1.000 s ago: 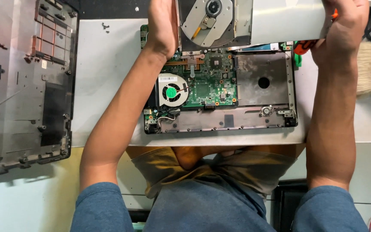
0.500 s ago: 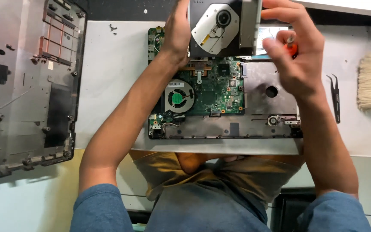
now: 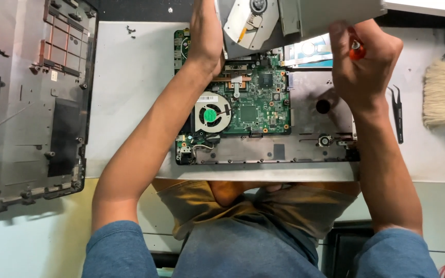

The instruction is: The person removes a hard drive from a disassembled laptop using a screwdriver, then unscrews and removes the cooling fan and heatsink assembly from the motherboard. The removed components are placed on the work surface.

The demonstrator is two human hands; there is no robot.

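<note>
An open laptop chassis lies on the white bench, showing its green motherboard and a round fan. My left hand grips the left edge of a silver optical drive, held above the chassis's far side with its underside up. My right hand is closed around a red-handled screwdriver just below the drive's right part, over the bare metal right half of the chassis. The screwdriver's tip is hidden.
A removed dark bottom cover lies at the left. Two or three loose screws sit near the bench's far edge. Black tweezers and a pale bristle brush lie to the right. My lap is below the bench edge.
My right hand left the drive's far right end and came leftward over the chassis with the screwdriver. The drive stays up in my left hand and has shifted slightly.
</note>
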